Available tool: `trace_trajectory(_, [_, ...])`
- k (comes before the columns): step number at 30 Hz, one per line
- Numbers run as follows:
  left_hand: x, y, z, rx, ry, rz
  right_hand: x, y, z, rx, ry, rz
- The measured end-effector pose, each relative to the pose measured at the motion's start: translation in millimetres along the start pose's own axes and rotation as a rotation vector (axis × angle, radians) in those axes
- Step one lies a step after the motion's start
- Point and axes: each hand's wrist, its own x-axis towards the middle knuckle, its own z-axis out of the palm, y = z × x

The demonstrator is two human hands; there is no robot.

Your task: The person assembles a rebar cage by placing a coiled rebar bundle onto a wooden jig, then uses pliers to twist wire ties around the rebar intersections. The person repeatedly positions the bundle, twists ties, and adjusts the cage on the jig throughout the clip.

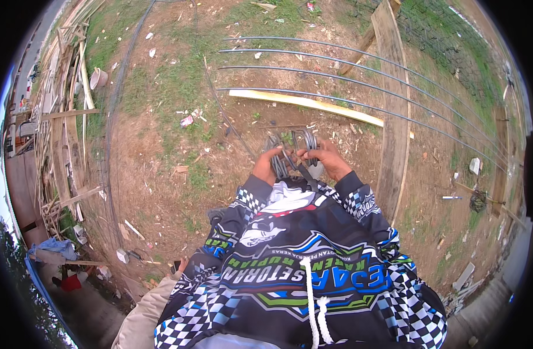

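In front of my body, my left hand point(267, 167) is closed around a bundle of bent grey metal loops point(275, 145), which look like rebar stirrups. Close beside it, my right hand point(331, 161) grips a second bundle of the same loops point(306, 139). The two bundles sit a small gap apart, their lower ends partly covered by my fingers. Beyond my hands, several long steel bars point(313, 74) run side by side to the right, resting across a wooden plank point(389, 116). A pale yellow strip of timber point(307, 104) lies just under the nearest bar.
Stacked wood lengths point(63, 104) and a whitish bucket point(98, 78) are at far left. Dark cable point(110, 128) trails over the ground. A beige sleeve point(145, 317) of another person shows at lower left. Wire mesh point(452, 58) lies at upper right.
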Motion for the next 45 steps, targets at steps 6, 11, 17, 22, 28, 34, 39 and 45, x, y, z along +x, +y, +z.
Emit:
trace_trajectory(6, [-6,-18,5,0.012,-0.103,0.027,-13,-2,35,-0.479,0.171,-0.092])
trace_trajectory(11, [-11,-26,21,0.056,-0.155,0.072,-10,15,25,-0.275,0.092,-0.158])
trace_trajectory(17, [-16,-39,31,-0.06,-0.154,0.058,-28,-2,7,-0.202,-0.004,-0.089])
trace_trajectory(22, [-1,-64,28,-0.197,-0.112,0.172,-44,-5,17,-0.637,0.147,-0.276])
trace_trajectory(28, [4,-74,25,-0.113,-0.148,0.155,-31,23,6,-0.43,0.197,-0.287])
trace_trajectory(34, [-2,-48,33,-0.116,-0.116,0.125,-6,29,11,-0.532,0.232,-0.322])
trace_trajectory(39, [15,-16,1,-0.212,-0.105,0.083,15,-2,47,-0.613,0.274,-0.173])
trace_trajectory(45, [26,50,-43,-0.095,-0.238,-0.021,66,-12,93,-0.181,0.354,-0.111])
